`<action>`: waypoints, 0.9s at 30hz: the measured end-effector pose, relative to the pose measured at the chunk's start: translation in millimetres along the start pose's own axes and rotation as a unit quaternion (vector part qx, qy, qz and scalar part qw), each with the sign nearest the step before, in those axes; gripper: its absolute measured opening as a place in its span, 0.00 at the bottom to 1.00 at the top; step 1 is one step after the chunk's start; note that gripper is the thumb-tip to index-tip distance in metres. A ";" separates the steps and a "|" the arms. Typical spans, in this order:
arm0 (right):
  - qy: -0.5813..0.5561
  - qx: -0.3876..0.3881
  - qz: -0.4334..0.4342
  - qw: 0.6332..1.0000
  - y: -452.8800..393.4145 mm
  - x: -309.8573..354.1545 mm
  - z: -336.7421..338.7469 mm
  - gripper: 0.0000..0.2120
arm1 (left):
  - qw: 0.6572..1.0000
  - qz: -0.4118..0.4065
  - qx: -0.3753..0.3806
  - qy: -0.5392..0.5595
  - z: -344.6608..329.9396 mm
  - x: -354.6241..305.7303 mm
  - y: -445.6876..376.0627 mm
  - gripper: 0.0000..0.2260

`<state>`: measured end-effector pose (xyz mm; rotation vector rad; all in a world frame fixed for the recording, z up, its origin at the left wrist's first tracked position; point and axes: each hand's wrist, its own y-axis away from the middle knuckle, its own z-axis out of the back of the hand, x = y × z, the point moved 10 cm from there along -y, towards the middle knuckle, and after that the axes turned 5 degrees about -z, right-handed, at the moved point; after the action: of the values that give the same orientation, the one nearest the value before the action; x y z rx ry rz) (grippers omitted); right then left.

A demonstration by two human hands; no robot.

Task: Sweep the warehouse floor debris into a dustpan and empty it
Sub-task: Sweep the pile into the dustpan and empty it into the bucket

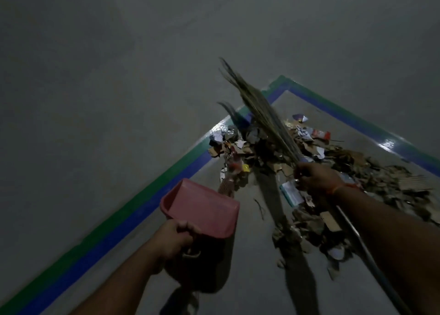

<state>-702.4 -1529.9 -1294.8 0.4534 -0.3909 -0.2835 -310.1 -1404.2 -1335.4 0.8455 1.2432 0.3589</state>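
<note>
Left hand: left hand (175,239) grips the pink dustpan (202,207), fingers curled round its handle, mouth off the floor.
Right hand: right hand (314,177) grips the grass broom (257,107), bristles raised, pointing away.
Debris: debris pile (297,172) lies on the floor beside the dustpan's right, under the broom, nearer the right hand.

The dustpan (202,207) sits at the lower left, held by the left hand (175,239) at its near end, above the floor (95,76). Right of it and farther off lies the debris pile (297,172), inside the corner of the floor stripe (147,195). The right hand (316,177) is over the pile, holding the broom (262,114), whose bristles point away to the upper left.
</note>
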 end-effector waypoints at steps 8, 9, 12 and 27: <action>0.080 0.023 0.035 0.996 -102.5 -12.0 -18.8 0.13 | 0.994 -0.052 0.078 -0.052 16.0 -21.7 -125.6 0.15; 0.085 0.039 0.046 0.995 -104.1 -10.7 -23.9 0.13 | 0.993 -0.059 0.083 -0.054 16.9 -23.4 -137.7 0.15; 0.094 0.078 0.069 0.990 -99.3 -8.9 -40.8 0.11 | 0.992 -0.071 0.097 -0.047 12.3 -32.0 -156.8 0.14; 0.049 0.128 0.098 0.986 21.4 -57.3 -68.2 0.11 | 0.987 -0.108 0.106 -0.049 -28.6 -24.6 -153.5 0.15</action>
<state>-720.5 -1466.4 -1358.4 0.6744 -0.3742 -0.0186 -374.6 -1510.6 -1432.7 0.8881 1.2811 0.0099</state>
